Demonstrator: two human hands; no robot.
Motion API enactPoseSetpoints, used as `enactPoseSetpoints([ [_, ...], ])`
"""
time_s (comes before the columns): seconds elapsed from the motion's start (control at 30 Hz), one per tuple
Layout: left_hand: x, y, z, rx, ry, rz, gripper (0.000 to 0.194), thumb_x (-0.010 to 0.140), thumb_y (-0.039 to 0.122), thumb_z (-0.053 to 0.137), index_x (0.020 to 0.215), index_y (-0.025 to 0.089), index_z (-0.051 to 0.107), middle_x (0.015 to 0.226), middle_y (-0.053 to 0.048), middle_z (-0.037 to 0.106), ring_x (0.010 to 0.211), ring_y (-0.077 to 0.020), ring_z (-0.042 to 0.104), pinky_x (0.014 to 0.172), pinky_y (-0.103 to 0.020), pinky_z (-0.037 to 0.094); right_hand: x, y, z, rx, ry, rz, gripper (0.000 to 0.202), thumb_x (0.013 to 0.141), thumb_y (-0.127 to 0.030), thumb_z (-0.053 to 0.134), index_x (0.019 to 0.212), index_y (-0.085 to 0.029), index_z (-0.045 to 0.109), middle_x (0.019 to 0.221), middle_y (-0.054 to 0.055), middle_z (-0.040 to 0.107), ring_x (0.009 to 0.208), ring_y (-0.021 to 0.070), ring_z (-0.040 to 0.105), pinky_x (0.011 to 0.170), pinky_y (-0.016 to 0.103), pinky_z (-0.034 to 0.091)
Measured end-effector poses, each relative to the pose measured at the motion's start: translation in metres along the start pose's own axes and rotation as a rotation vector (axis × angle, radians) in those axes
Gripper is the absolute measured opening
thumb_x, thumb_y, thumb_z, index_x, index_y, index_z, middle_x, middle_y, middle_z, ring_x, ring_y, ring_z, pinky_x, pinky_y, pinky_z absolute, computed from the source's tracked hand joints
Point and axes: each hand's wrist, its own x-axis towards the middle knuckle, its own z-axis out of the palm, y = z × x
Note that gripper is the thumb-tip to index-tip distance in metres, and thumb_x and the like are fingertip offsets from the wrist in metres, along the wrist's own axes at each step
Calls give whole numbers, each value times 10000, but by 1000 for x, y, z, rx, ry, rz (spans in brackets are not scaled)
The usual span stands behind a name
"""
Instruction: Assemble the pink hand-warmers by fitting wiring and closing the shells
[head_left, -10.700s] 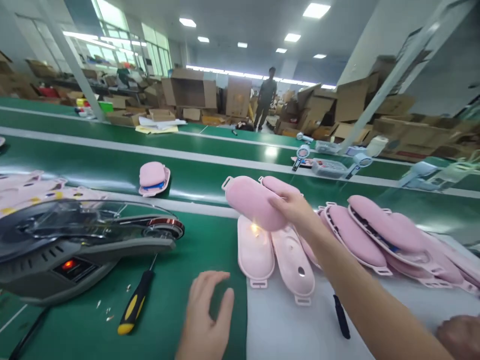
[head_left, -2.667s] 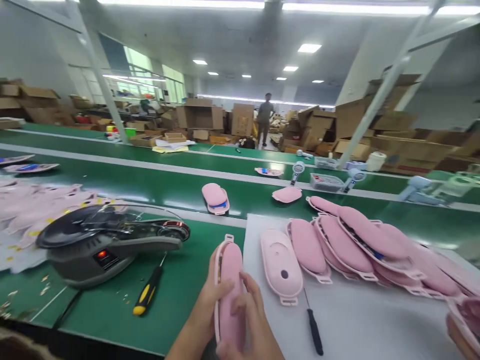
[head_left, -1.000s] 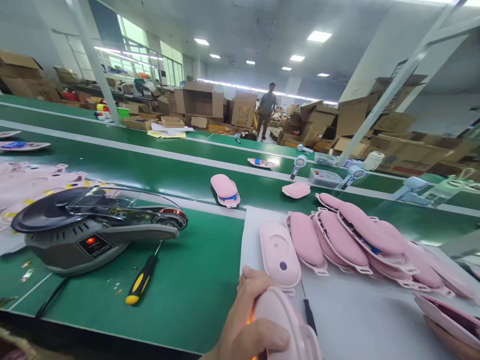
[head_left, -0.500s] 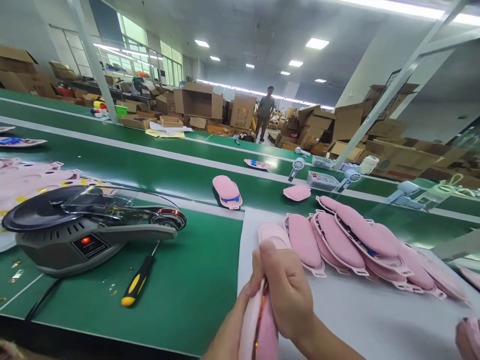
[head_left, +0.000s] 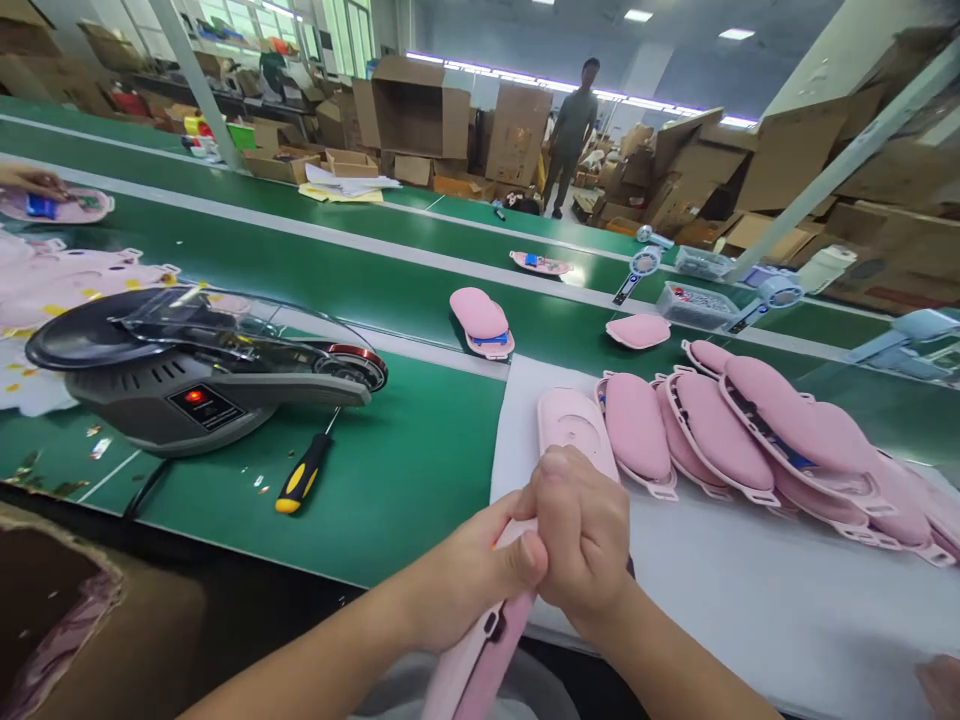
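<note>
A long pink padded shell (head_left: pixel 480 660) is in both my hands, tilted on edge near the table's front. A dark seam runs between its two halves. My left hand (head_left: pixel 476 575) wraps its upper part, thumb across the front. My right hand (head_left: pixel 581 545) is closed around the far end, its fingers folded against the left hand. The hands hide most of that end. Just beyond them a flat pink shell half (head_left: pixel 574 425) lies on the white sheet (head_left: pixel 697 560). To its right are several pink padded shells (head_left: pixel 637 430), overlapping in a pile.
At left stand a grey machine with a black disc (head_left: pixel 202 375) and a yellow-black screwdriver (head_left: pixel 304 475). Beyond are another padded shell (head_left: pixel 480 320), blue handheld devices (head_left: pixel 641 270) and a clear tray (head_left: pixel 697 305). A co-worker's hand (head_left: pixel 30 180) touches an open shell at far left.
The view has tipped downward. My left hand has come further up the shell, its thumb now over the front beside my right hand. A co-worker's hand has appeared at far left.
</note>
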Motion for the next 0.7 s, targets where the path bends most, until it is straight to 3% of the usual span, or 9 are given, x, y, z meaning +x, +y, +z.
enactPoseSetpoints([
  [0.17,2,15,-3,142,50,-208,687,879,671,304,1248,140,536,1176,-116,603,1081,-250,546,1002,-392,405,-4,21,6,-9,40,165,528,937,-250,347,419,-207,433,400,-24,438,380,96,426,417,249,311],
  [0.27,-13,28,-9,409,70,-427,356,832,482,575,1082,230,609,1071,-30,629,919,-212,605,832,-325,494,-8,31,-3,-91,197,271,511,944,-250,400,445,-198,497,410,-22,493,398,101,466,438,242,342],
  [0.3,-20,29,-9,518,84,-434,334,749,413,691,1034,253,621,1059,-4,639,913,-203,607,807,-293,497,-11,32,-7,-143,283,325,513,953,-260,406,458,-194,523,416,-19,515,410,105,487,457,244,356],
  [0.37,-35,23,-8,684,237,-361,230,824,299,601,1054,285,611,1075,19,645,943,-171,613,792,-243,496,-23,31,-14,-270,364,389,514,971,-286,394,492,-192,553,447,-11,554,458,120,529,508,256,378],
  [0.43,-45,9,-6,820,357,-270,258,876,237,507,1119,278,587,1077,12,663,941,-147,630,771,-214,508,-40,29,-20,-444,216,296,435,965,-299,418,585,-191,599,572,9,629,593,152,594,618,287,397],
  [0.5,-50,-4,-6,945,431,-161,261,902,235,472,1141,246,577,1077,-7,688,944,-144,650,788,-214,524,-58,28,-26,-578,-75,70,261,945,-303,468,833,-172,664,825,54,697,813,203,628,760,332,386],
  [0.57,-53,-14,-10,1068,453,-18,265,909,246,475,1153,220,574,1103,-30,704,990,-157,657,849,-231,531,-73,30,-30,-615,-265,-91,262,932,-304,508,1092,-129,618,1037,106,674,986,241,593,867,366,359],
  [0.63,-55,-18,-14,1154,409,98,292,901,230,488,1184,204,560,1150,-45,702,1052,-158,646,906,-232,519,-82,33,-33,-558,-326,-143,334,928,-285,521,1195,-88,552,1100,141,637,1038,253,557,898,375,365],
  [0.7,-55,-20,-17,1183,360,150,315,903,211,491,1212,190,547,1182,-52,696,1094,-142,632,944,-215,499,-85,37,-30,-513,-292,-151,299,924,-261,531,1173,-99,562,1063,137,635,1011,255,550,880,379,382],
])
